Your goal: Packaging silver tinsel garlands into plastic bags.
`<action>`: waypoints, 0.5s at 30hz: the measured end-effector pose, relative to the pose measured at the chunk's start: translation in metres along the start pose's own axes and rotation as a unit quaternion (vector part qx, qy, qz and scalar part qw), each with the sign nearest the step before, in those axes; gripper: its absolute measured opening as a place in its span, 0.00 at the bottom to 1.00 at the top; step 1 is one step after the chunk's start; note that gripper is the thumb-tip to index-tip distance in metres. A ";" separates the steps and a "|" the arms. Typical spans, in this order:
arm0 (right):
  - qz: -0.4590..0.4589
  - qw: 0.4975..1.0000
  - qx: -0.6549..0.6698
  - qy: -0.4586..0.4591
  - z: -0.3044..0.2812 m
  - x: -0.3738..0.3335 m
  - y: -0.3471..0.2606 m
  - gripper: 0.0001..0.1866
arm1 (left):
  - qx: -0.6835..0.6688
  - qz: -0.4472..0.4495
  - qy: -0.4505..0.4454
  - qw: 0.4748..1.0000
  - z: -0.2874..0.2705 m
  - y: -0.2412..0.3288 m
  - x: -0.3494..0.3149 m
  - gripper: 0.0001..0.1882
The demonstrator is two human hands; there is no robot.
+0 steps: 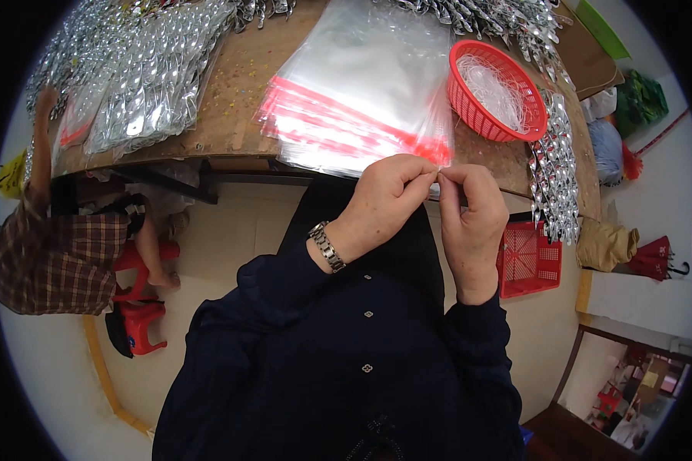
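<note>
Off to either side
From afar I see a red umbrella [652, 258] beside a tan bag [604, 246], and a red stool [139, 326]

1 fisheye camera, the left one of 2 worn side by side on the head, gives this upright view. It looks steeply down the wearer's front, so a dark shirt [368, 338] fills the lower middle, close by, while the bench [234, 92] stretches across the top. The floor [231, 230] sits farther below. The wide field reaches a seated person [69, 253] at left and a doorway [630, 384] at lower right. Straight edges bend toward the dark round rim.
</note>
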State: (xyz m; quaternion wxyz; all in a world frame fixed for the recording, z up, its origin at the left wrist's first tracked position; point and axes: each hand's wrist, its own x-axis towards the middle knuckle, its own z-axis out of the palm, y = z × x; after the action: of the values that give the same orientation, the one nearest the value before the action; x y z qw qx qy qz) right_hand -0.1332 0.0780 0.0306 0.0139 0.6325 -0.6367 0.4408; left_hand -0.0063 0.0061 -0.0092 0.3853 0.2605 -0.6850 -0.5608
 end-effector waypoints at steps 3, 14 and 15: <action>0.002 1.000 0.007 0.006 0.001 0.000 0.000 0.05 | -0.015 0.005 0.004 1.000 0.000 0.000 0.000 0.09; 0.011 0.999 0.026 0.018 0.004 -0.004 0.006 0.05 | -0.116 -0.076 -0.026 0.990 -0.002 0.005 0.002 0.10; 0.011 0.999 0.026 0.018 0.004 -0.004 0.007 0.05 | -0.116 -0.076 -0.025 0.990 -0.002 0.005 0.002 0.10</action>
State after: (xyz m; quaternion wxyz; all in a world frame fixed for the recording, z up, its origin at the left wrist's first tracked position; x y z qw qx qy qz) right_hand -0.1357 0.0774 0.0220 0.0041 0.6177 -0.6313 0.4690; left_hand -0.0051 0.0048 -0.0041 0.3519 0.2508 -0.6033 -0.6703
